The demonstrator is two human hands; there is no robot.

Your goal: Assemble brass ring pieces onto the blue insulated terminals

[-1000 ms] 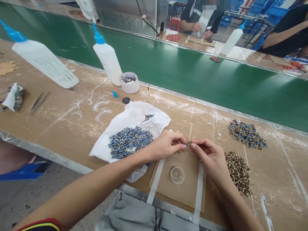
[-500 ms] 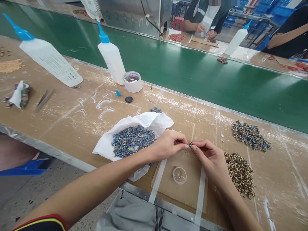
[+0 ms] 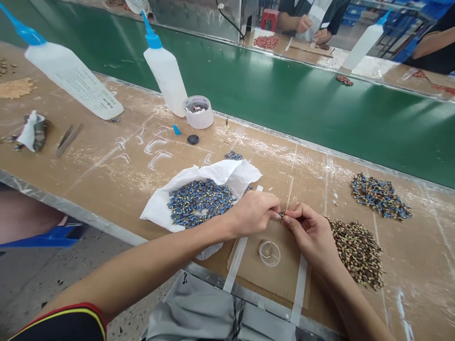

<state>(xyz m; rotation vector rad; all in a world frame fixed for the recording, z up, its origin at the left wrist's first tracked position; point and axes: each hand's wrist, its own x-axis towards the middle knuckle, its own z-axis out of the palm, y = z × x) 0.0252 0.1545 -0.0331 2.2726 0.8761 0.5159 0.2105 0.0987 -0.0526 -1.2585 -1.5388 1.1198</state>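
My left hand [image 3: 254, 213] and my right hand [image 3: 310, 232] meet fingertip to fingertip over a taped cardboard piece [image 3: 249, 272]. Both are closed in a pinch on a tiny dark painted piece [image 3: 282, 214], whose exact kind is too small to make out. Below them stands a small clear cup [image 3: 269, 253] with a thin stick in it. Left of my left hand, a sheet of white paper [image 3: 152, 211] holds a heap of small blue-and-yellow pieces [image 3: 199, 201]. Beside my right wrist lies a heap of brown-and-cream pieces [image 3: 357, 253].
Farther right is a mixed blue-and-brown heap [image 3: 380, 196]. Two white squeeze bottles [image 3: 165, 80] with blue nozzles, a tape roll [image 3: 199, 118], a black cap [image 3: 193, 139] and tweezers [image 3: 69, 139] lie to the left. Beyond a green belt [image 3: 270, 102], other people [image 3: 309, 21] work.
The view has shifted slightly, so the bench items sit a little higher and mostly farther right. My hands stay together at the tiny piece, my left fingers curled slightly more around it.
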